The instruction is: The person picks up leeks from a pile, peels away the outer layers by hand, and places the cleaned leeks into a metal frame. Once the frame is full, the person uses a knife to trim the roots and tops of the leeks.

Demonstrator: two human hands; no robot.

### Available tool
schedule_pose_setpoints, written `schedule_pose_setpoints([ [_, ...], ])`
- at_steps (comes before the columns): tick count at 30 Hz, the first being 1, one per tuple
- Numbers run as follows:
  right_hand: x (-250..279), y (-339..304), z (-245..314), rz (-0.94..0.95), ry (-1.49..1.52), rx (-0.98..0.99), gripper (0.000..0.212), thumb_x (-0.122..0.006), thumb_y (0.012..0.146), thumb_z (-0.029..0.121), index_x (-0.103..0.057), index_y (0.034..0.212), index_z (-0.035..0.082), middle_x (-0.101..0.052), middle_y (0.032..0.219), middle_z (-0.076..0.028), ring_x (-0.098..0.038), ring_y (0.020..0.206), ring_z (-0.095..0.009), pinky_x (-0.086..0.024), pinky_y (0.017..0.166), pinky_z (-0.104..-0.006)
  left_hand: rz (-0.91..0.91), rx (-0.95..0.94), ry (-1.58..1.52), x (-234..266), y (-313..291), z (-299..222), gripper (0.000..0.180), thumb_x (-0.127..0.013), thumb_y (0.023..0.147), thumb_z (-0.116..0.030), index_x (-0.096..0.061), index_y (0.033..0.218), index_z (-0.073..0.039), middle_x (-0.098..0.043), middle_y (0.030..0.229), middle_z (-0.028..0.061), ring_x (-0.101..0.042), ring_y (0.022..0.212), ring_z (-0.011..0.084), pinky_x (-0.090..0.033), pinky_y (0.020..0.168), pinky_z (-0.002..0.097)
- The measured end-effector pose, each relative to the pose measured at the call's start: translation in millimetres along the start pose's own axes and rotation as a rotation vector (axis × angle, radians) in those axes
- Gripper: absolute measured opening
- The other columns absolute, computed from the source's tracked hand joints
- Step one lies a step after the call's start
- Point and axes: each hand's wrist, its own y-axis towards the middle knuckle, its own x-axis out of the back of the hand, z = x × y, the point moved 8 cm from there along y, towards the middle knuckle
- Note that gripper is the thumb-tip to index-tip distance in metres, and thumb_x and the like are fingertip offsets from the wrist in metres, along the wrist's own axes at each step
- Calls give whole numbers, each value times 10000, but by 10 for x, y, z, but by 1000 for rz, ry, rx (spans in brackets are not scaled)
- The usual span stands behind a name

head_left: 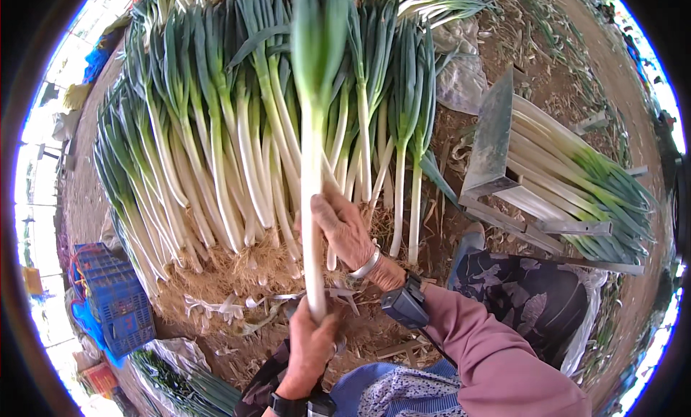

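Note:
A long green onion (312,158) stands upright close in front of me, its white shank downward and its blurred green leaves upward. My left hand (309,345) is closed round the lower white end, so the root tip is hidden. Higher on the white shank, my right hand (342,226) has its thumb against the stalk, and its fingers go out of sight behind it. Just beyond both hands lies a wide pile of green onions (223,151), with leaves pointing away from me and stringy roots (237,262) on the near side.
At the right, a metal rack (489,140) holds a stack of trimmed, clean-looking green onions (561,158). A blue plastic crate (115,302) stands at the left. More green leaves (187,381) lie at the lower left. Dry peelings (540,79) litter the ground.

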Motion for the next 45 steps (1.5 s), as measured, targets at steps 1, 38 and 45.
schedule_pose_setpoints([
  [1, 18, 47, 37, 50, -161, 60, 583, -501, 909, 445, -408, 1342, 65, -614, 985, -126, -597, 965, -201, -537, 795, -387, 2, 67, -47, 27, 29, -10, 398, -621, 854, -111, -471, 1181, 59, -583, 806, 99, -567, 671, 129, -473, 530, 240],
  [38, 1760, -417, -1083, -235, -728, -162, 228, -620, 835, 295, -585, 840, 69, -624, 816, -109, -611, 700, -242, -508, 650, -375, 202, 410, -358, -410, 162, -52, 394, -666, 742, -71, -474, 1052, 79, -589, 694, 148, -595, 512, 215, -489, 408, 297],
  [45, 2555, -49, -1425, -551, -1366, -14, 290, -652, 775, 253, -532, 918, 31, -622, 901, -172, -595, 855, -382, -474, 723, -465, 158, 291, -554, -355, 123, -220, 438, -702, 691, -143, -506, 1018, 74, -565, 661, 143, -555, 487, 219, -491, 436, 364],
])
